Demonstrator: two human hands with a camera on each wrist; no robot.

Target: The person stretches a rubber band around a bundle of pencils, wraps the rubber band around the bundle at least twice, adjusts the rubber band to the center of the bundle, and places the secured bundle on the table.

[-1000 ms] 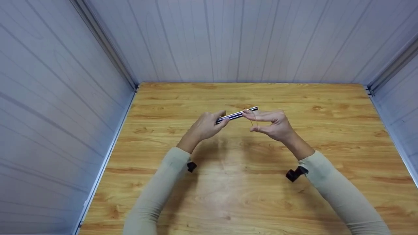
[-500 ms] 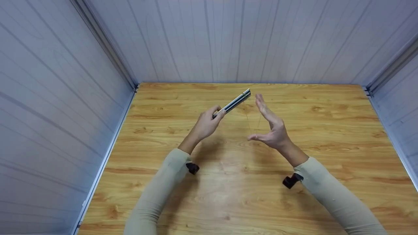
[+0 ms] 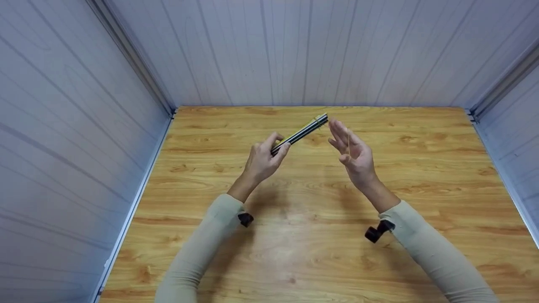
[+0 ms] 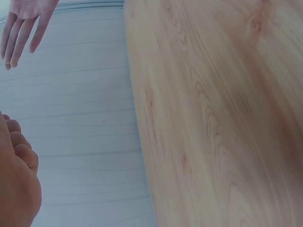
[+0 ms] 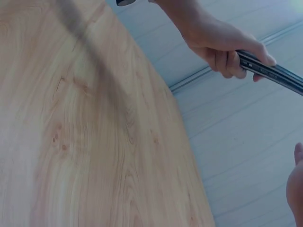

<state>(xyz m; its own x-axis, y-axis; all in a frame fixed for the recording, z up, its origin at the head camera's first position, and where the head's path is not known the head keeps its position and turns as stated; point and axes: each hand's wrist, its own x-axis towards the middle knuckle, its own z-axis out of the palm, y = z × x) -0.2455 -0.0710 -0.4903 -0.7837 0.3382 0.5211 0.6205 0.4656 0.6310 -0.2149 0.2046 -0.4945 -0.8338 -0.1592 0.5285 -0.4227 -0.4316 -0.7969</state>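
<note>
Pale panelled walls (image 3: 269,54) frame a wood-grain table (image 3: 278,261), where a left hand (image 3: 262,162) grips a bundle of dark, pencil-like sticks (image 3: 301,134) above the surface.

Fingers and thumb of that hand are curled round the near end of the bundle, which slants away from it so that its far end lies just beside the fingertips of the right hand (image 3: 356,158); white printed marks show on the bundle's side in the right wrist view. Fingers extended and spread from the thumb, the right hand grasps nothing, though a thin yellowish strand (image 3: 348,142) spans its thumb and fingers. Another thin yellowish loop (image 3: 318,122) crosses the bundle near its far end; whether strand and loop are one band cannot be told. Light sleeves (image 3: 433,248) cover both forearms.
</note>
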